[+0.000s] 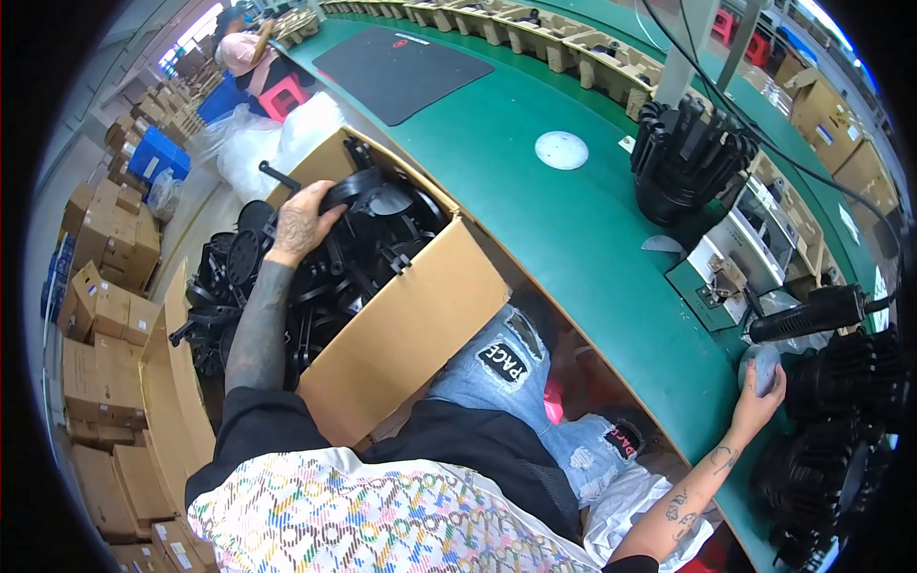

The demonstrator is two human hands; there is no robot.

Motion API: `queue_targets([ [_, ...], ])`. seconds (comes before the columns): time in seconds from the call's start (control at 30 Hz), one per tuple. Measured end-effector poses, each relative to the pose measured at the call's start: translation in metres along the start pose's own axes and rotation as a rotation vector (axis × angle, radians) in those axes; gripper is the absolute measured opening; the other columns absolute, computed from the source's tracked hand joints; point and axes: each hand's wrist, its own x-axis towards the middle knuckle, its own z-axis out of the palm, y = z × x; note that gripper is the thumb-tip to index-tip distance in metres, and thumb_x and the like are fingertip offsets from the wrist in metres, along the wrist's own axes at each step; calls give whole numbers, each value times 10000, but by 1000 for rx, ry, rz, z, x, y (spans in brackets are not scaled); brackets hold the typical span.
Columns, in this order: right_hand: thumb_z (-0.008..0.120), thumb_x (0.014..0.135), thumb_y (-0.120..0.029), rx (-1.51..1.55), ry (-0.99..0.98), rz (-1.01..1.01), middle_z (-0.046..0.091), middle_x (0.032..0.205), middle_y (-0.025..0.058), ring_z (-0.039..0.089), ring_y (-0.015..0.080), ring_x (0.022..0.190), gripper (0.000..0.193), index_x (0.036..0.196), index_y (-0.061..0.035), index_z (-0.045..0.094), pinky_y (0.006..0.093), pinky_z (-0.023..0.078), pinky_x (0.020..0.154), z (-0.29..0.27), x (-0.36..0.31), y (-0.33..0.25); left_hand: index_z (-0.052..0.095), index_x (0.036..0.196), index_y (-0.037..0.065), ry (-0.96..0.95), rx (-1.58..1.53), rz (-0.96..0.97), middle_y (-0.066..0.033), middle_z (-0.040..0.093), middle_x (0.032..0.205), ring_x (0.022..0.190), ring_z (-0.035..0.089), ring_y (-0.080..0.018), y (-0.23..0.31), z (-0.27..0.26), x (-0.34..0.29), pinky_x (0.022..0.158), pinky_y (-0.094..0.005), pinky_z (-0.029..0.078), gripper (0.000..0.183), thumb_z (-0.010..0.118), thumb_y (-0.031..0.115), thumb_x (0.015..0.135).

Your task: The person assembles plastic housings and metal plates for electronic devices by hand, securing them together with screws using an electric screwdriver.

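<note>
My left hand is down in an open cardboard box, its fingers closed on the rim of a black round plastic part. Around it lie many similar black plastic parts, some with discs and thin arms, heaped on one another. At the right edge of the green bench, my right hand has its fingers curled round a pale grey, round disc-like piece. A black handheld tool with a cord is just above that hand.
A stack of black ribbed parts stands on the green bench, near a white disc and a metal fixture. More black ribbed parts crowd the right. Moulded trays line the far side; a person sits far left.
</note>
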Motion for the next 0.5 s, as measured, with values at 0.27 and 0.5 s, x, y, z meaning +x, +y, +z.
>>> queue_targets([
  [0.27, 756, 917, -296, -10, 249, 35, 551, 1379, 202, 529, 337, 1292, 540, 1323, 8, 570, 417, 397, 1110, -3, -6, -5, 643, 1141, 0, 786, -41, -36, -109, 633, 1078, 968, 612, -252, 101, -97, 11, 886, -341, 483, 331, 799, 53, 854],
  [0.5, 609, 999, -101, 628, 185, 5, 641, 1044, 101, 609, 165, 946, 181, 1147, 1, 591, 320, 510, 883, -24, -105, -96, 729, 1145, 110, 280, -903, 562, -94, 591, 1082, 1222, 602, -375, 318, -8, 6, 1078, -543, 476, 536, 778, 31, 617],
])
